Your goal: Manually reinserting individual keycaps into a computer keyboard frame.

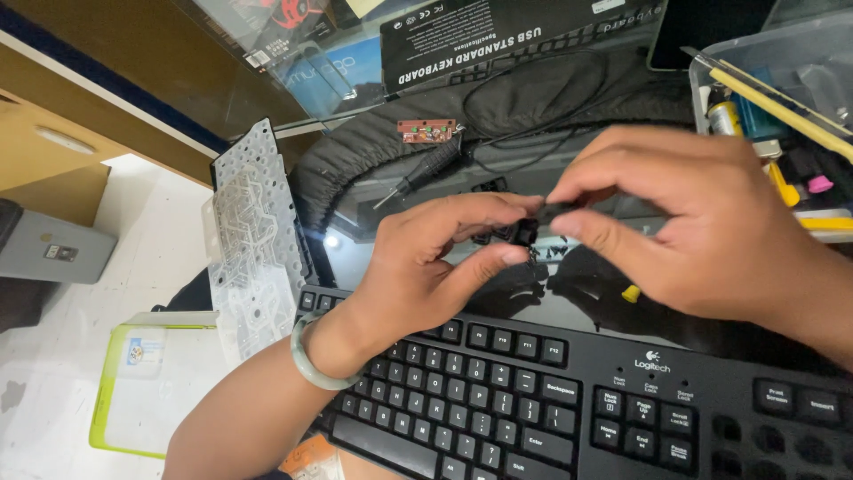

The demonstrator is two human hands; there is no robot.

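- Left hand: raised above the black keyboard, thumb and forefinger pinched on a small black part; a pale green bangle circles the wrist.
- Right hand: meets the left hand from the right, fingertips pinched on the same small black part; the remaining fingers curl loosely.
- Small black part: held between both hands, in the air above the glass tabletop and behind the keyboard's function-key row; possibly a keycap, though the fingers cover too much of it to be sure.
- Black keyboard: lies nearest the viewer, several keys missing at its right end.
- Translucent keyboard membrane sheet: lies to the left, beside the keyboard's upper left corner.
- Screwdriver: black handle, resting on dark fabric behind the hands.
- Small brown circuit board: lies on the fabric, just beyond the screwdriver.
- Clear plastic bin: upper right, holding tools and markers.
- Keyboard box: black, at the far edge of the table.
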